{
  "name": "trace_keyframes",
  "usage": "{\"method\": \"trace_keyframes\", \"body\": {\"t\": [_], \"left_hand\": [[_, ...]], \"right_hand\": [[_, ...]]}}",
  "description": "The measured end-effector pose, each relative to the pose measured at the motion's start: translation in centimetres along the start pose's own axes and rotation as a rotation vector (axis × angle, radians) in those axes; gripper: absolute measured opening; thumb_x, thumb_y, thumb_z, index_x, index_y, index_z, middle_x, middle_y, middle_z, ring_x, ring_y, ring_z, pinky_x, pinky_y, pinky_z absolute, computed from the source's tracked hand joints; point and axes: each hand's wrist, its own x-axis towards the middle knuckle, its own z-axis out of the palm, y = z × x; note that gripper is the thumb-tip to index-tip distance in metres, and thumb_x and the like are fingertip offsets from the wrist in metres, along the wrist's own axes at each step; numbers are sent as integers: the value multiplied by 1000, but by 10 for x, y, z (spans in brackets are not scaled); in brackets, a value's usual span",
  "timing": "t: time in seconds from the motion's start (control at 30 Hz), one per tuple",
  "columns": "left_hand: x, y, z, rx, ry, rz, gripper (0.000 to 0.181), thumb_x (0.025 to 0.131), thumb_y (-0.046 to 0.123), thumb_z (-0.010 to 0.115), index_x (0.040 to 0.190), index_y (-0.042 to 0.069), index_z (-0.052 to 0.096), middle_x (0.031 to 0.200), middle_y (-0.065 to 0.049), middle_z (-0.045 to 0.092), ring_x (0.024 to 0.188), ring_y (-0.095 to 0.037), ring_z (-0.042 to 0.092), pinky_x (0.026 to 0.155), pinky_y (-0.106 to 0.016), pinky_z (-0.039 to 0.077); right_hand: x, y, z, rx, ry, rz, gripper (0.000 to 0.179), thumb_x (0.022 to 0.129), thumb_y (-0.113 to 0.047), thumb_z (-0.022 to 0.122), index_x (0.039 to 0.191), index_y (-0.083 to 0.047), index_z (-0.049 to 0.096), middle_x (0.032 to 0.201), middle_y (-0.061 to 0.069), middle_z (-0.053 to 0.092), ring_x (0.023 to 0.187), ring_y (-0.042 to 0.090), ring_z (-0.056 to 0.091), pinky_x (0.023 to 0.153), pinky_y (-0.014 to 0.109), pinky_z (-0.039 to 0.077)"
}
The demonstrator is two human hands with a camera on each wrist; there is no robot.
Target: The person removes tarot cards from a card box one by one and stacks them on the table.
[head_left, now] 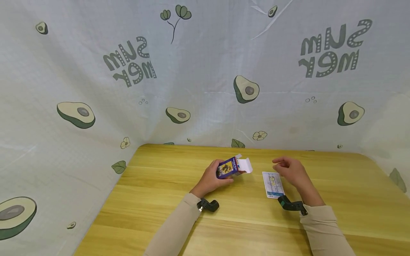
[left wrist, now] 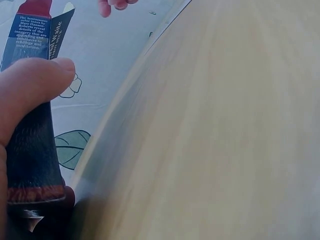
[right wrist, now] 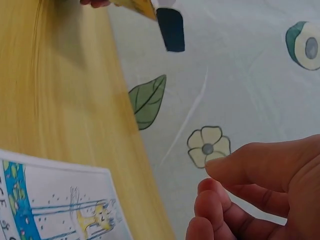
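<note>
My left hand [head_left: 214, 180] grips a small purple card box [head_left: 225, 169] above the table, thumb across its printed narrow side in the left wrist view. The box tilts toward the right, and its white end flap [head_left: 245, 165] stands open on that end. Beside my right hand [head_left: 290, 172] lies a card [head_left: 273, 185], picture side up, with a yellow figure and a blue band. In the right wrist view, my right thumb and loosely curled fingers [right wrist: 207, 200] come close together with nothing visible between them.
The wooden table [head_left: 153, 199] ends at a pale curtain [head_left: 205, 71] printed with avocados, leaves and flowers, which hangs behind it and along the left side. A dark wrist camera [head_left: 209, 205] sits on the left wrist, another camera [head_left: 290, 204] on the right.
</note>
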Motion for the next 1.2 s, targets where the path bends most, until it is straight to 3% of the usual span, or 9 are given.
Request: {"method": "trace_keyframes", "body": {"t": [0.2, 0.5, 0.83, 1.2], "left_hand": [[0, -1, 1, -18, -1, 6, 69, 78, 39, 80, 132, 14, 45, 116, 0, 53, 98, -12, 52, 84, -27, 46], [2, -5, 3, -13, 5, 3, 70, 77, 40, 80, 133, 15, 45, 116, 3, 53, 99, -11, 52, 84, -26, 46], [3, -5, 1, 7, 5, -2, 70, 77, 41, 80, 132, 16, 45, 116, 3, 52, 97, -11, 52, 83, -26, 46], [1, -5, 2, -2, 1, 0, 71, 77, 41, 80, 133, 17, 45, 116, 3, 52, 99, -11, 52, 85, -27, 45]], "right_hand": [[-1, -10, -1, 61, -15, -6, 34, 96, -20, 58, 120, 3, 58, 103, 19, 62, 90, 31, 60, 74, 34, 52], [2, -25, 1, 106, -27, -31, 35, 96, -23, 58, 120, 2, 59, 100, 17, 63, 92, 35, 62, 76, 40, 53], [5, -42, 6, 188, -35, -77, 33, 96, -16, 58, 120, 6, 57, 106, 24, 64, 95, 39, 64, 70, 28, 54], [7, -55, 15, 258, -37, -63, 31, 96, -16, 59, 120, 4, 58, 109, 26, 64, 92, 29, 67, 76, 37, 54]]}}
